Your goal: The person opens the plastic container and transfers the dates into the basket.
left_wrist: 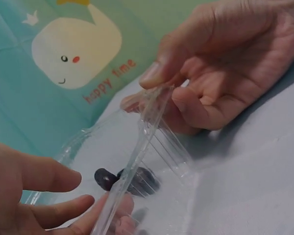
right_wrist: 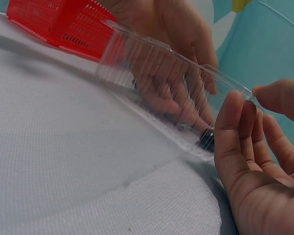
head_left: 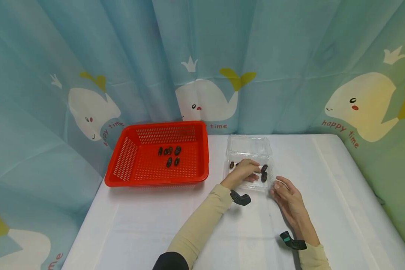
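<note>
A clear plastic clamshell box [head_left: 261, 186] stands on the table, its lid [head_left: 249, 144] folded back. Inside lie dark, oblong dates [head_left: 264, 177], two of them along the right side and one [head_left: 231, 165] near the left wall. My left hand [head_left: 243, 172] reaches down into the box from above, thumb apart from its loosely bent fingers. In the left wrist view, dark dates [left_wrist: 106, 179] show just beyond those fingertips. At the box's near right corner, my right hand [head_left: 288, 198] pinches the clear rim [left_wrist: 157, 100] between thumb and fingers.
To the left of the box is a red slotted plastic basket [head_left: 123, 182] with several dates [head_left: 169, 162] on its floor. Both stand on a white-covered table [head_left: 148, 232]. Behind hangs a blue curtain [head_left: 283, 45] with whale prints.
</note>
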Demonstrator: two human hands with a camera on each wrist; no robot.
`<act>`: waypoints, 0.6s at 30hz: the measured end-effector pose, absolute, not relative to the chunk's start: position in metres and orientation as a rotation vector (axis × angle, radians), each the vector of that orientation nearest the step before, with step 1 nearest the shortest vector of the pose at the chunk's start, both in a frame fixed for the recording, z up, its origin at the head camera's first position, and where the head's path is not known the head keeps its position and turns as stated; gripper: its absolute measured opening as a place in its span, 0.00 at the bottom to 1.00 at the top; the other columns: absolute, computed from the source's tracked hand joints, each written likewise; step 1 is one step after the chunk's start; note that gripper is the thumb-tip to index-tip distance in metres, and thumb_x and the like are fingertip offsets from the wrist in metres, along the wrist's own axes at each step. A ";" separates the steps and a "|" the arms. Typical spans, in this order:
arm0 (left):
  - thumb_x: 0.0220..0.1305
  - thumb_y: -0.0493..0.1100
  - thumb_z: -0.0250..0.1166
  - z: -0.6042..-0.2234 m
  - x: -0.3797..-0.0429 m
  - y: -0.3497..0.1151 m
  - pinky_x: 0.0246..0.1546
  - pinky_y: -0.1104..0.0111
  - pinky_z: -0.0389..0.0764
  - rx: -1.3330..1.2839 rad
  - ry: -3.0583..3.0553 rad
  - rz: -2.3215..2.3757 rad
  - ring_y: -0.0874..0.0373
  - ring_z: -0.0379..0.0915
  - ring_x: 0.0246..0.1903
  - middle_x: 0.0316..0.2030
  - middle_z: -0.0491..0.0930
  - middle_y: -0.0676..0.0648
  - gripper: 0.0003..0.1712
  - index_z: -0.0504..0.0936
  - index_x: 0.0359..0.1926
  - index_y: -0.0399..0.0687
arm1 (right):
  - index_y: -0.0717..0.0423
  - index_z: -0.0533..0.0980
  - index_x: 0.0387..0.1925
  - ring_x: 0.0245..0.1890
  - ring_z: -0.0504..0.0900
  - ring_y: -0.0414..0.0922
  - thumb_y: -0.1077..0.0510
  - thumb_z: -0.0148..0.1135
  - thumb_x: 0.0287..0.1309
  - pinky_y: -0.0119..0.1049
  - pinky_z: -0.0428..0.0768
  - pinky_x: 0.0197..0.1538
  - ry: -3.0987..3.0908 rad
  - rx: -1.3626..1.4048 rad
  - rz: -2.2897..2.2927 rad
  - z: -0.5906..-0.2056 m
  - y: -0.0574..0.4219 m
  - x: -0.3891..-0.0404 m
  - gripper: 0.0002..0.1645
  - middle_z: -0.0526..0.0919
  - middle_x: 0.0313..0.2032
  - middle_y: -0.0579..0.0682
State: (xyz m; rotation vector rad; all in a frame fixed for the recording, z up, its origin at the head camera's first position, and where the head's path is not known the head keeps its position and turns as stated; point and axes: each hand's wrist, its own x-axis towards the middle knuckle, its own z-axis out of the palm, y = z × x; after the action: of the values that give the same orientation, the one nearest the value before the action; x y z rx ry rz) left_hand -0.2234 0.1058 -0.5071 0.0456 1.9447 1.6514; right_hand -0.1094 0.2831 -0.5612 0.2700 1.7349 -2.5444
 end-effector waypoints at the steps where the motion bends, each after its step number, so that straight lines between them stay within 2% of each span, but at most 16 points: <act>1: 0.68 0.35 0.63 -0.508 -0.224 0.107 0.28 0.76 0.81 0.052 1.957 1.643 0.62 0.78 0.27 0.46 0.88 0.39 0.23 0.80 0.62 0.33 | 0.47 0.70 0.62 0.44 0.83 0.32 0.64 0.55 0.77 0.26 0.85 0.52 1.732 0.262 -2.549 -0.561 0.283 -0.109 0.18 0.82 0.45 0.36; 7: 0.69 0.35 0.64 -0.507 -0.222 0.116 0.25 0.76 0.78 0.037 2.082 1.581 0.62 0.76 0.24 0.41 0.89 0.40 0.20 0.82 0.60 0.32 | 0.49 0.69 0.63 0.44 0.84 0.33 0.65 0.54 0.77 0.26 0.85 0.51 1.712 0.230 -2.565 -0.563 0.284 -0.110 0.19 0.83 0.45 0.37; 10: 0.68 0.35 0.65 -0.507 -0.223 0.121 0.21 0.77 0.75 0.035 2.156 1.548 0.62 0.74 0.20 0.35 0.87 0.42 0.17 0.84 0.55 0.32 | 0.49 0.69 0.63 0.43 0.85 0.33 0.66 0.53 0.77 0.26 0.85 0.51 1.709 0.224 -2.568 -0.563 0.284 -0.110 0.19 0.83 0.45 0.38; 14: 0.67 0.38 0.68 -0.509 -0.225 0.128 0.15 0.78 0.70 0.049 2.304 1.466 0.64 0.68 0.14 0.20 0.79 0.50 0.10 0.89 0.45 0.35 | 0.48 0.70 0.63 0.44 0.85 0.34 0.66 0.52 0.77 0.26 0.85 0.51 1.704 0.214 -2.574 -0.563 0.284 -0.110 0.19 0.83 0.45 0.38; 18: 0.66 0.42 0.71 -0.511 -0.223 0.133 0.17 0.77 0.65 0.095 2.468 1.356 0.67 0.64 0.11 0.10 0.70 0.56 0.08 0.91 0.38 0.41 | 0.47 0.70 0.62 0.44 0.85 0.34 0.67 0.52 0.77 0.26 0.85 0.51 1.691 0.205 -2.583 -0.564 0.285 -0.111 0.19 0.83 0.45 0.37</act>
State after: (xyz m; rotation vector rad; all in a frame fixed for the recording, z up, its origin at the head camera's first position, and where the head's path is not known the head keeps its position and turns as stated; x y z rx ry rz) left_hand -0.2235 0.1334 -0.5108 0.0952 2.4678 1.3563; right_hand -0.1105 0.2846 -0.5637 0.2048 1.6911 -2.5834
